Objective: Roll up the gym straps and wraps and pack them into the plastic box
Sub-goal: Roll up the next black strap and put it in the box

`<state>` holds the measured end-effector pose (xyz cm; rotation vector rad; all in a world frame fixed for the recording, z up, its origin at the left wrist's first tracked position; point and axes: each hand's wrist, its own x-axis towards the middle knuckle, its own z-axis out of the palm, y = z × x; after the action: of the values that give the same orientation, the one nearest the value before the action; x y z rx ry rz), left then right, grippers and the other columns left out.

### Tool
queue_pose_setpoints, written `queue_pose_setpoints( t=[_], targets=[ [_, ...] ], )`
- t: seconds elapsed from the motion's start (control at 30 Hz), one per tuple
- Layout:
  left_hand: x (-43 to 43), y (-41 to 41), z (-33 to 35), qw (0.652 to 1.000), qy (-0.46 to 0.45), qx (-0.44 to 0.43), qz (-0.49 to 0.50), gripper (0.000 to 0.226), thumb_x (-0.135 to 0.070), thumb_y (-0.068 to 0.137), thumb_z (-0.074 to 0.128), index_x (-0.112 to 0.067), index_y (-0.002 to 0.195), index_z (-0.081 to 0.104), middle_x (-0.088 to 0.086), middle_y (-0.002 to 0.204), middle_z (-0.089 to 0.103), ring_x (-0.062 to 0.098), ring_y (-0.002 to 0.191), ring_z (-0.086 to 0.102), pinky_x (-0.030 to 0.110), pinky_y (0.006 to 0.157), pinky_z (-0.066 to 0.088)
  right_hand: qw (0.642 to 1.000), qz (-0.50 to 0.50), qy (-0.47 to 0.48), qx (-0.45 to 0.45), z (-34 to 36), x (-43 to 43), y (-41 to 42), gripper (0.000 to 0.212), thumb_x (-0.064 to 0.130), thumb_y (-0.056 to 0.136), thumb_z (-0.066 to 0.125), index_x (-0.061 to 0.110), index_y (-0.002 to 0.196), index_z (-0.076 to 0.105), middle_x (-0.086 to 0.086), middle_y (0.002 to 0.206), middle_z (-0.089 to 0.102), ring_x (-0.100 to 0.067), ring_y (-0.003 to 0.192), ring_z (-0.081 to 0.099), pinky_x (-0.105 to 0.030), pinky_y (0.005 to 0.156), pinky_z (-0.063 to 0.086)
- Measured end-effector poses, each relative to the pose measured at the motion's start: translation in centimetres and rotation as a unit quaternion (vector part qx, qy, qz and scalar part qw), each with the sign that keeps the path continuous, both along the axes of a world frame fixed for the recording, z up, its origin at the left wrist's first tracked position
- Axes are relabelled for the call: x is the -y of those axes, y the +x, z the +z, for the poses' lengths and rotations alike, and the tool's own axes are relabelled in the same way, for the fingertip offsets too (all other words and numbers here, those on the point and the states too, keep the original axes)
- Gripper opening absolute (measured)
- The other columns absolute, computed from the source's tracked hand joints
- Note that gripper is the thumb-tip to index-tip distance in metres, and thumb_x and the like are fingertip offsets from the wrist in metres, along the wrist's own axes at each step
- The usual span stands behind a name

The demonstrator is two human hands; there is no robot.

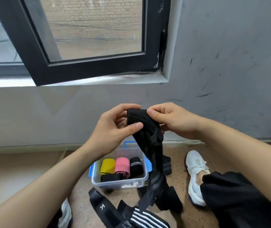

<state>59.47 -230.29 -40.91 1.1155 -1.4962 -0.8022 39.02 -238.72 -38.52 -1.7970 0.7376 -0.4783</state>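
A long black strap (149, 145) hangs from both hands, its top end folded over between my fingers. My left hand (113, 127) pinches its left edge and my right hand (169, 119) grips the top right corner. The tail drops to the floor in front of the clear plastic box (123, 182) with blue latches. Inside the box lie a yellow roll (108, 166), a pink roll (122, 166), a black roll with grey stripes (136, 167) and a small black roll (111, 177).
On the floor near me lie a black strap with a white logo (101, 205) and a black wrap with white stripes (147, 218). My white shoe (195, 175) is right of the box. A grey wall and an open window (88, 63) stand ahead.
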Motion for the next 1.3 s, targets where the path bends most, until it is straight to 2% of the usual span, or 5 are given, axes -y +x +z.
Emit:
queue_pose_setpoints(
  t=[0.2, 0.5, 0.83, 1.07, 1.3],
  targets=[
    [1.7, 0.1, 1.3, 0.997, 0.018, -0.033, 0.066, 0.013, -0.012, 0.091, 0.074, -0.008, 0.103, 0.07, 0.007, 0.088, 0.077, 0.018, 0.082, 0.074, 0.024, 0.063, 0.056, 0.993, -0.006, 0.095, 0.068, 0.4, 0.7, 1.5, 0.044, 0.044, 0.105, 0.045, 0.006, 0.114, 0.065, -0.001, 0.084, 0.063, -0.01, 0.069, 0.058, -0.029, 0.053, 0.044],
    [4.1, 0.3, -1.4, 0.988, 0.033, -0.027, 0.148, 0.02, -0.018, 0.088, 0.078, -0.001, 0.089, 0.068, 0.013, 0.078, 0.075, 0.017, 0.07, 0.071, 0.03, 0.06, 0.054, 0.992, -0.069, 0.02, 0.102, -3.0, 2.8, 2.4, 0.018, 0.01, 0.099, 0.064, 0.011, 0.116, 0.067, 0.0, 0.079, 0.07, -0.012, 0.07, 0.068, -0.028, 0.053, 0.055],
    [4.8, 2.5, -2.9, 0.993, 0.091, 0.005, 0.07, 0.012, -0.01, 0.099, 0.065, -0.011, 0.109, 0.071, 0.027, 0.085, 0.068, 0.012, 0.072, 0.062, 0.023, 0.055, 0.054, 0.99, -0.09, 0.034, 0.102, -4.7, 4.1, 2.3, 0.015, 0.007, 0.097, 0.066, 0.006, 0.111, 0.071, -0.001, 0.068, 0.063, -0.01, 0.063, 0.061, -0.025, 0.049, 0.052],
    [4.9, 2.3, -3.3, 0.993, 0.038, 0.038, 0.103, 0.008, -0.005, 0.099, 0.062, -0.009, 0.103, 0.069, 0.008, 0.067, 0.058, 0.014, 0.056, 0.055, 0.029, 0.046, 0.053, 0.977, -0.097, 0.119, 0.149, -4.6, 3.2, 2.7, 0.024, 0.023, 0.098, 0.063, 0.009, 0.115, 0.073, -0.015, 0.095, 0.072, -0.018, 0.074, 0.069, -0.024, 0.05, 0.053],
    [4.2, 2.2, -2.5, 0.992, 0.112, -0.045, 0.044, 0.01, -0.009, 0.102, 0.06, -0.012, 0.109, 0.065, 0.005, 0.079, 0.071, 0.011, 0.07, 0.068, 0.024, 0.059, 0.058, 0.97, -0.148, 0.102, 0.163, -4.5, 2.8, 3.4, 0.013, 0.011, 0.096, 0.067, 0.007, 0.104, 0.076, -0.018, 0.082, 0.066, -0.018, 0.065, 0.06, -0.022, 0.049, 0.048]
  ],
)
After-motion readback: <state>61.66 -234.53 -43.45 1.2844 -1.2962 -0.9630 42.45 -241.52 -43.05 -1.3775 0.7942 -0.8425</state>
